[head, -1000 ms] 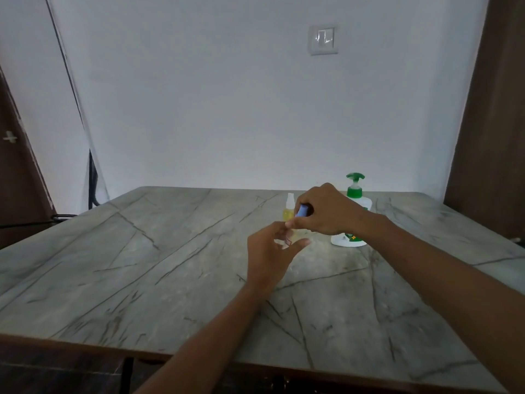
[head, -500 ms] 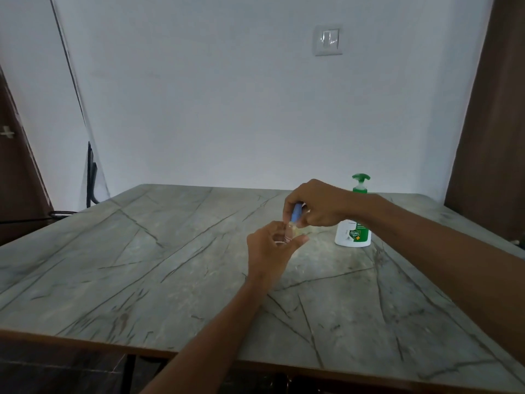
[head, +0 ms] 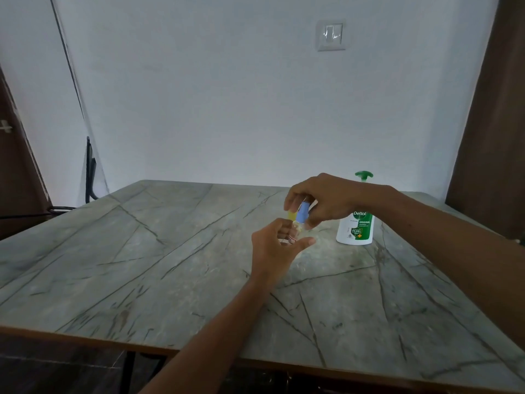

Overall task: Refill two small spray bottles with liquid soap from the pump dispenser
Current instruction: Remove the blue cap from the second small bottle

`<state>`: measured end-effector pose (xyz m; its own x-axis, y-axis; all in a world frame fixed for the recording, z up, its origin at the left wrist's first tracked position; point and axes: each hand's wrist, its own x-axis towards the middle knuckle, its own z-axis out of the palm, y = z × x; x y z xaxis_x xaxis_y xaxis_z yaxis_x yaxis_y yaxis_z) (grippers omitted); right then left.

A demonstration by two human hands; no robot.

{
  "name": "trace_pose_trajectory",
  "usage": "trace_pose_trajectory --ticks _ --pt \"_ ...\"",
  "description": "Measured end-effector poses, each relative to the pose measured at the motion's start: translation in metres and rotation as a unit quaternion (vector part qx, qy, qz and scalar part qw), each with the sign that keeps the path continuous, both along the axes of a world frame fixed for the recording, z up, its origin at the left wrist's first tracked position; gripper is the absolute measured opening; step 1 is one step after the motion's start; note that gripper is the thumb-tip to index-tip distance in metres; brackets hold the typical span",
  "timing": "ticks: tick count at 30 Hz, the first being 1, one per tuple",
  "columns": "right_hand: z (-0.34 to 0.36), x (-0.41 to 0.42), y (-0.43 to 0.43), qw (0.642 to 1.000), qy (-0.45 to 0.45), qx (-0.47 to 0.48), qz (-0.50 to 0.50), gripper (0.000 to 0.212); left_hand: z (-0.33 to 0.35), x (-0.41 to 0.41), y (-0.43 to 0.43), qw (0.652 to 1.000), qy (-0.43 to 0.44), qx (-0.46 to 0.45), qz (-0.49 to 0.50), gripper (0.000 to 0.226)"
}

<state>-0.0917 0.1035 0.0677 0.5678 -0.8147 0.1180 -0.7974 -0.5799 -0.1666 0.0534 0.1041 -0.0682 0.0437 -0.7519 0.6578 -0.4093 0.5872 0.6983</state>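
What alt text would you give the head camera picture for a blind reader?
A person's left hand holds a small clear spray bottle over a grey veined table while the right hand pinches its blue top. A green-and-white pump dispenser stands behind the right wrist.

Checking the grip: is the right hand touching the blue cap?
Touching. The head view shows the right hand pinching the blue cap between fingers and thumb, above the bottle held by the left hand.
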Motion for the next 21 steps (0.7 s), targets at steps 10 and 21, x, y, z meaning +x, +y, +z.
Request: trace_pose_trajectory --ticks 10,21 --pt "0.0031 -0.0007 -0.0035 1.0 0.016 -0.003 0.008 0.032 0.0012 0.0003 0.0004 1.0 -0.011 0.01 0.013 0.04" --pt "0.0007 -0.004 -0.0058 1.0 0.004 -0.003 0.003 0.031 0.0008 -0.0009 -0.0009 0.999 -0.021 0.012 0.023 0.039"
